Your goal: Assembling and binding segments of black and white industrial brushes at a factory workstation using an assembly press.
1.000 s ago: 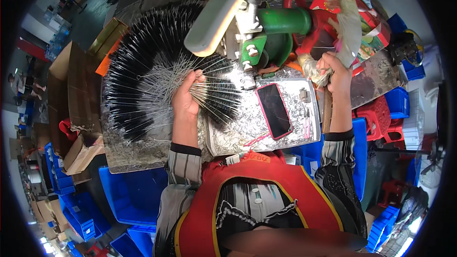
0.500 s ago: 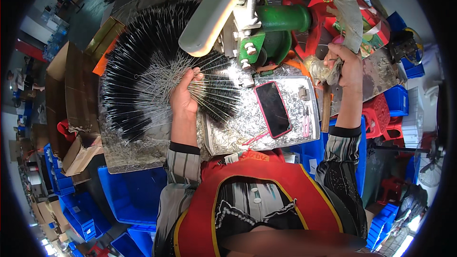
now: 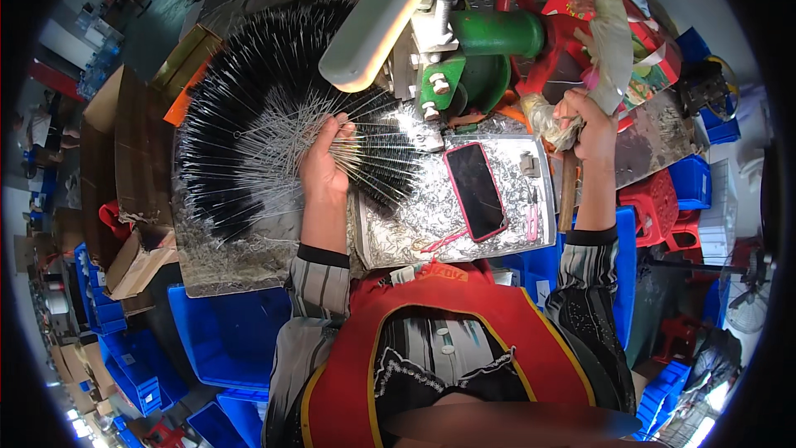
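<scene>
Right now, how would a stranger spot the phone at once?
In front of the green machine, right of the left hand, lies a shiny metal tray. On it is the phone: a black slab with a pink-red border, far larger than the pink-handled tool beside it.

Workbench (image 3: 217, 272) under brushes (image 3: 217, 129) and tray (image 3: 516, 241)

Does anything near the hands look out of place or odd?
Yes, slightly: the black, pinkish-red-edged smartphone lies askew on the silvery rectangular tray, near the green metal machine; a personal device seems odd there.
</scene>
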Available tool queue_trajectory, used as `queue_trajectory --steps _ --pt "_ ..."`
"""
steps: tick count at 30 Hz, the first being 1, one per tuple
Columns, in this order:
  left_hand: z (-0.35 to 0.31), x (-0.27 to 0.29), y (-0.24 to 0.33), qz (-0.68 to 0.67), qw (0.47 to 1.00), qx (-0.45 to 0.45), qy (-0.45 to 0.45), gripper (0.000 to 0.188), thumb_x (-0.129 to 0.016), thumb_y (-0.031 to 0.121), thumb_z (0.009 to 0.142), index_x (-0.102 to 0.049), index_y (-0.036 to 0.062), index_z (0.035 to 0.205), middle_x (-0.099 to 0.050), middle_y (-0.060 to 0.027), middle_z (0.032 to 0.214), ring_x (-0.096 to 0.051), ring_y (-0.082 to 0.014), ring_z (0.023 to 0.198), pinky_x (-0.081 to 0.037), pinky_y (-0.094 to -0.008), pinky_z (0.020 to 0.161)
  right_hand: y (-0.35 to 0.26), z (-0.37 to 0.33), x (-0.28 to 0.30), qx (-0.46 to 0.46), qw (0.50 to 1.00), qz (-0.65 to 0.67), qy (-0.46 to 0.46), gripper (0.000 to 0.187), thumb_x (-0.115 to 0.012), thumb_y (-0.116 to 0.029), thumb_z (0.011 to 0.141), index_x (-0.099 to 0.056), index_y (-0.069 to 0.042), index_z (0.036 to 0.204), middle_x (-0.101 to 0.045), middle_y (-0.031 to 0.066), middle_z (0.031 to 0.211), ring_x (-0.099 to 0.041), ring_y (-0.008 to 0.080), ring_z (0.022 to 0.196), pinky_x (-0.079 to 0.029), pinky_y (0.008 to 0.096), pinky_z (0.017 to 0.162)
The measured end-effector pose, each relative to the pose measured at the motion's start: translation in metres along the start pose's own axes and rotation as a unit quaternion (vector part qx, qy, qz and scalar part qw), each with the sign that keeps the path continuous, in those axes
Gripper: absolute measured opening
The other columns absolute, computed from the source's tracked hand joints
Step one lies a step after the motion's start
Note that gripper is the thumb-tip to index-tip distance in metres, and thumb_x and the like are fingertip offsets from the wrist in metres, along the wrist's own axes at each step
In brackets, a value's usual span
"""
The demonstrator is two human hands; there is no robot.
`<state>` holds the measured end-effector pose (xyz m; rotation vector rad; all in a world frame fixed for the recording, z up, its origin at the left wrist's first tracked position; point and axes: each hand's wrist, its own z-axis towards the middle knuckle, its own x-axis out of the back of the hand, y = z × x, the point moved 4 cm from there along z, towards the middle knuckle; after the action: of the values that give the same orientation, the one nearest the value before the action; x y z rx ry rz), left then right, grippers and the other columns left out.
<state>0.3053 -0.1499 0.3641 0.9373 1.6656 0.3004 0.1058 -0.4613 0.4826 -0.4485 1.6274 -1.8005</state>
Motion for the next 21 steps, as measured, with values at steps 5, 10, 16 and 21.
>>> queue_trajectory --steps 5,10,16,21 --pt "-0.001 -0.006 0.0 -0.008 1.0 0.002 0.002 0.024 -0.064 0.003 0.075 -0.052 -0.0034 0.095 -0.061 -0.0174 0.089 -0.06 -0.0215 0.071 -0.049 -0.0305 0.064 -0.028 0.009 0.002 -0.074 0.995 -0.06 0.018 0.013 -0.065 -0.008 0.065 -0.058 0.001 0.072 -0.056 0.0073 0.059 -0.054 0.0168 0.047 -0.042 0.0273 0.045" --pt "0.003 0.001 -0.002 -0.01 1.0 0.002 -0.017 0.021 -0.061 0.004 0.078 -0.052 -0.0006 0.096 -0.061 -0.015 0.091 -0.06 -0.0227 0.076 -0.051 -0.0334 0.069 -0.005 -0.004 -0.003 0.09 0.996 -0.006 0.017 0.012 -0.062 -0.009 0.071 -0.056 0.001 0.07 -0.055 0.0082 0.062 -0.052 0.0137 0.049 -0.041 0.0247 0.047" --pt "-0.001 -0.003 0.006 0.004 0.996 0.058 -0.068 0.023 -0.058 0.003 0.08 -0.05 0.0003 0.101 -0.059 -0.0151 0.095 -0.059 -0.0252 0.084 -0.05 -0.0386 0.074 0.039 -0.004 0.003 0.081 0.996 0.028 -0.011 0.006 -0.059 -0.003 0.073 -0.056 0.003 0.071 -0.056 0.0082 0.062 -0.052 0.0133 0.053 -0.042 0.0239 0.05" --pt "-0.012 0.0 0.013 -0.03 0.992 0.083 -0.095 0.026 -0.057 0.001 0.08 -0.049 0.0013 0.104 -0.059 -0.0152 0.097 -0.058 -0.025 0.087 -0.05 -0.0383 0.073 0.0 -0.002 0.001 0.016 1.0 0.018 0.009 0.01 -0.063 -0.004 0.068 -0.058 0.002 0.075 -0.055 0.0085 0.06 -0.051 0.0149 0.046 -0.041 0.0263 0.043"
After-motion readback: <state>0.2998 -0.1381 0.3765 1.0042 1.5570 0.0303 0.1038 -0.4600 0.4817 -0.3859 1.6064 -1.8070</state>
